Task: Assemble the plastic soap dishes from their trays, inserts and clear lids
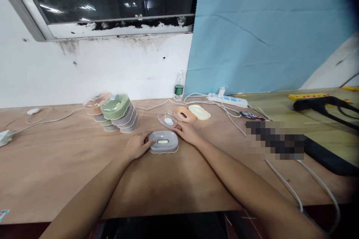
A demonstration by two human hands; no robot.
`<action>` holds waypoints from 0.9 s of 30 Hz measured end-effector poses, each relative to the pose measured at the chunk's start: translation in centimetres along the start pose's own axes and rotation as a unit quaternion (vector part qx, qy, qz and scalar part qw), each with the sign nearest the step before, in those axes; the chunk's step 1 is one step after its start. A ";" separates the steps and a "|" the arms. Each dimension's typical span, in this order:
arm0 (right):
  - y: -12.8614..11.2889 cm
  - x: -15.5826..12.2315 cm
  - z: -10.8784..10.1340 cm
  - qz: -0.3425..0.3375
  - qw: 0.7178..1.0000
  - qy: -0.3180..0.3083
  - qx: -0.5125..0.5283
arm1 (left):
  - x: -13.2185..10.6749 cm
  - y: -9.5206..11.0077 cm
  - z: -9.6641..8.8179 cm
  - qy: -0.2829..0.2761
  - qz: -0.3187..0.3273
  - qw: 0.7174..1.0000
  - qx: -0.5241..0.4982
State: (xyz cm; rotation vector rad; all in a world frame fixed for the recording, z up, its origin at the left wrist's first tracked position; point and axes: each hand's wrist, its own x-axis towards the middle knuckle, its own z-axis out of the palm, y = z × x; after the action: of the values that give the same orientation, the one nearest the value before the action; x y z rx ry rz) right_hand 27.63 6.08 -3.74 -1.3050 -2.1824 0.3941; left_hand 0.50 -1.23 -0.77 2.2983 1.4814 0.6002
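Two hands busy, we are holding the grey, rounded plastic box [171, 142] mid-surface [158, 183] by its left edge with our left hand [138, 145], seemingly steadying it, and apparently pinching the clear, oval plastic lid [168, 121] just beyond with our right hand [187, 133].

Plastic bottle [178, 90] left of white power strip [231, 101]

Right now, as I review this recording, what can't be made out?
In the head view:
- Right hand: too small to tell whether it grips or merely touches the clear lid.
- Grey box: underside hidden against the table.
- Bottle label: print too small.
- Dark object at right: masked by pixelation.
- White device: cut off by the left edge.
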 end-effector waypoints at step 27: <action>-3.5 -2.2 -0.4 -0.039 0.985 0.128 0.112 | -1.0 0.6 -0.5 0.112 0.037 0.993 -0.011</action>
State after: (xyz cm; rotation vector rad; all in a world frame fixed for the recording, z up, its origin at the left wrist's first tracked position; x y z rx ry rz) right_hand 26.18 2.47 -2.34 -1.0802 -1.9091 0.4037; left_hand 0.33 -2.32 -0.17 2.3399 1.4826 0.9167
